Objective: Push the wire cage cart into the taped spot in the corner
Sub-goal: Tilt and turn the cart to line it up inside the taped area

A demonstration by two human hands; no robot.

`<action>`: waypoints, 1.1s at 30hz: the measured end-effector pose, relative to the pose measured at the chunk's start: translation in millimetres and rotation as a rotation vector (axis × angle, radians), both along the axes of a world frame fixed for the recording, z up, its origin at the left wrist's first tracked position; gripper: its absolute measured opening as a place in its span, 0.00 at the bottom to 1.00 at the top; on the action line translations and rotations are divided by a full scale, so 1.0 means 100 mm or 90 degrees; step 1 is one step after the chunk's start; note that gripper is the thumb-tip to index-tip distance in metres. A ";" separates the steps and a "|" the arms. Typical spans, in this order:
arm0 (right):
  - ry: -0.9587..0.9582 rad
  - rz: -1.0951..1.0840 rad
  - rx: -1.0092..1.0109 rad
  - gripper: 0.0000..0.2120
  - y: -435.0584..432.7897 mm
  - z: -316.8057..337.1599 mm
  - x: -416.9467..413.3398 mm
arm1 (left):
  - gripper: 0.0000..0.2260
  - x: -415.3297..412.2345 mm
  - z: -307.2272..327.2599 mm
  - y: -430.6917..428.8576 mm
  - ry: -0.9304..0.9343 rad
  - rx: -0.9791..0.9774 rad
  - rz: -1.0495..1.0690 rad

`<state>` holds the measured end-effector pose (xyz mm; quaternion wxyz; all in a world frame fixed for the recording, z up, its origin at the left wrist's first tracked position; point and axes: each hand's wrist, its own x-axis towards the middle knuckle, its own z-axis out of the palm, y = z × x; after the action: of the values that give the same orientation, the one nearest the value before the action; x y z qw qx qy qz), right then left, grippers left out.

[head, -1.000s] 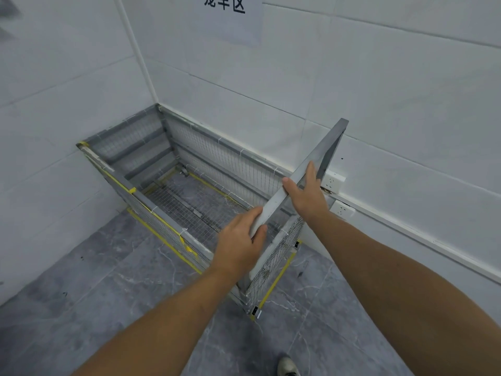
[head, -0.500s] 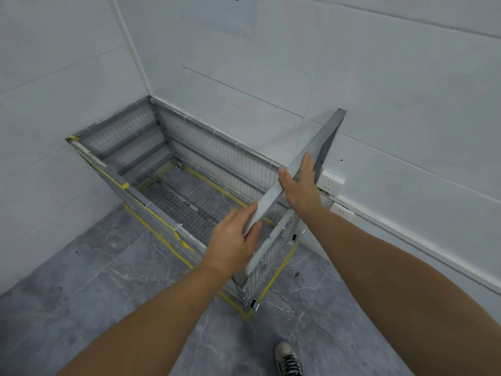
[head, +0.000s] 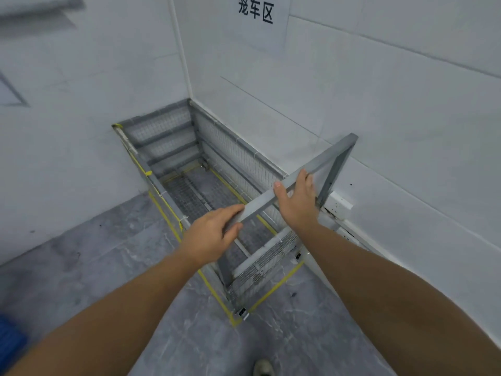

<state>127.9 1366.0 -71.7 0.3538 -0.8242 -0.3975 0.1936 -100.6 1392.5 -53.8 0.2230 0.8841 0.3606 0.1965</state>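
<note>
A grey wire cage cart point(head: 168, 147) stands in the corner where two white tiled walls meet, its long side against the right wall. Yellow floor tape point(head: 273, 289) outlines a rectangle around its base, and the cart's near corner sits just inside the tape corner. A grey bar handle point(head: 325, 158) rises at the cart's near end. My left hand point(head: 208, 234) grips the lower end of that bar. My right hand point(head: 296, 202) wraps the bar higher up, with its fingers hidden behind it.
White wall sockets point(head: 337, 204) sit low on the right wall beside the handle. A paper sign point(head: 256, 12) with black characters hangs above the corner. Grey marble floor point(head: 81, 267) spreads to the left. A shoe point(head: 263, 368) shows at the bottom edge, something blue point(head: 10, 346) at the lower left.
Both hands have stayed on the handle. The view has tilted up and pulled back slightly, so the cart sits lower in frame and the wall sign shows fully.
</note>
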 end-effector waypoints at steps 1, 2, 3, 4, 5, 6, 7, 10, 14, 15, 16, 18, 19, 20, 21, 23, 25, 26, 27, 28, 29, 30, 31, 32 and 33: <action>-0.024 0.010 -0.009 0.40 -0.02 0.01 0.02 | 0.20 -0.01 0.01 -0.01 0.027 0.025 0.000; -0.058 0.017 -0.018 0.40 -0.03 0.03 0.04 | 0.19 -0.01 0.01 -0.03 0.053 0.063 -0.002; -0.089 0.019 -0.030 0.39 -0.04 0.04 0.06 | 0.18 -0.01 0.02 -0.04 0.079 0.104 -0.001; -0.108 0.018 -0.049 0.38 -0.05 0.06 0.08 | 0.18 -0.01 0.04 -0.04 0.103 0.137 0.001; -0.124 0.018 -0.065 0.37 -0.06 0.08 0.09 | 0.17 -0.01 0.05 -0.07 0.124 0.157 0.006; -0.143 0.023 -0.068 0.35 -0.07 0.09 0.09 | 0.16 0.00 0.07 -0.10 0.142 0.171 0.015; -0.163 0.030 -0.069 0.34 -0.07 0.10 0.11 | 0.16 0.02 0.10 -0.14 0.154 0.178 0.029; -0.219 0.055 -0.074 0.31 -0.07 0.14 0.22 | 0.14 0.17 0.17 -0.19 0.168 0.148 0.076; -0.267 0.121 -0.047 0.27 -0.04 0.18 0.39 | 0.16 0.35 0.19 -0.24 0.220 0.106 0.132; -0.273 0.145 -0.047 0.27 -0.01 0.19 0.45 | 0.16 0.41 0.19 -0.24 0.229 0.097 0.148; -0.283 0.173 -0.050 0.28 0.02 0.20 0.52 | 0.17 0.47 0.18 -0.23 0.235 0.085 0.165; -0.304 0.234 -0.056 0.28 0.10 0.20 0.68 | 0.18 0.62 0.18 -0.22 0.249 0.055 0.201; -0.312 0.266 -0.057 0.28 0.14 0.20 0.76 | 0.19 0.70 0.17 -0.23 0.255 0.040 0.222; -0.319 0.297 -0.055 0.27 0.18 0.21 0.85 | 0.20 0.79 0.16 -0.23 0.261 0.030 0.247; -0.326 0.325 -0.053 0.26 0.20 0.21 0.94 | 0.22 0.88 0.17 -0.24 0.265 0.024 0.280; -0.351 0.370 -0.040 0.22 0.22 0.22 1.10 | 0.23 1.03 0.18 -0.26 0.258 0.003 0.362; -0.391 0.394 -0.025 0.21 0.21 0.23 1.21 | 0.24 1.12 0.22 -0.25 0.251 -0.035 0.424; -0.413 0.407 -0.027 0.21 0.21 0.25 1.24 | 0.24 1.15 0.24 -0.24 0.253 -0.062 0.446; -0.432 0.423 -0.030 0.21 0.21 0.26 1.26 | 0.25 1.16 0.25 -0.22 0.256 -0.089 0.463; -0.447 0.438 -0.029 0.21 0.22 0.27 1.28 | 0.26 1.16 0.26 -0.21 0.260 -0.104 0.474; -0.459 0.453 -0.023 0.21 0.24 0.27 1.31 | 0.26 1.16 0.25 -0.20 0.266 -0.110 0.483; -0.468 0.466 -0.016 0.22 0.27 0.28 1.34 | 0.27 1.17 0.25 -0.19 0.271 -0.111 0.494; -0.470 0.476 -0.011 0.23 0.32 0.29 1.40 | 0.27 1.19 0.25 -0.19 0.271 -0.109 0.509; -0.467 0.481 -0.011 0.25 0.38 0.30 1.46 | 0.26 1.21 0.25 -0.18 0.270 -0.103 0.524; -0.460 0.482 -0.015 0.26 0.45 0.30 1.53 | 0.26 1.23 0.24 -0.18 0.270 -0.093 0.537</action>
<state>281.1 1411.4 -42.1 0.0905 -0.6411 -0.7620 0.0157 22.2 1374.3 -29.8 0.1068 0.6633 0.7383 0.0593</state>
